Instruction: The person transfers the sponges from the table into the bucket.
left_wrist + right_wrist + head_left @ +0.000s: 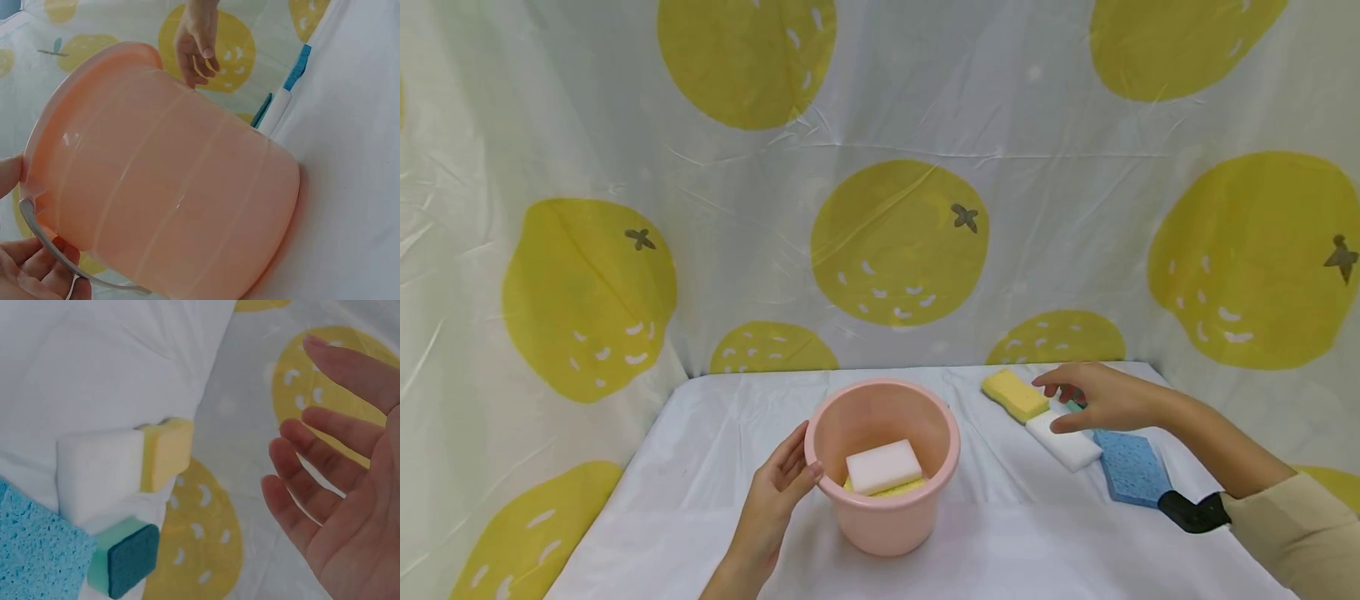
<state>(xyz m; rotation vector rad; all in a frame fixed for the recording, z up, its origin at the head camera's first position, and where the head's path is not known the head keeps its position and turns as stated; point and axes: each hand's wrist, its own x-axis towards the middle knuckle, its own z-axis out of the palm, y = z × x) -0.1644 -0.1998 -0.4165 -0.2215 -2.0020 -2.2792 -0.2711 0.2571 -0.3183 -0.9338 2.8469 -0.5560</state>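
Observation:
A pink plastic bucket (887, 525) stands on the white-covered table. My left hand (767, 492) holds it by the rim at its left side, with the thumb on the rim and the fingers near the grey handle (53, 250). Inside lies a white sponge (883, 467) on top of a yellow sponge (901, 488). On the right, my right hand (1101, 398) hovers with relaxed, spread fingers above several sponges, holding nothing. Below it are a yellow sponge (1015, 395), a white sponge (1063, 440), a blue sponge (1131, 468) and a green sponge (132, 559), mostly hidden in the head view.
A white curtain (895, 100) with printed yellow fruit hangs behind the table and along its sides. The white cloth (715, 467) on the table is slightly wrinkled. A black strap piece (1193, 512) sticks out by the right sleeve (1292, 529).

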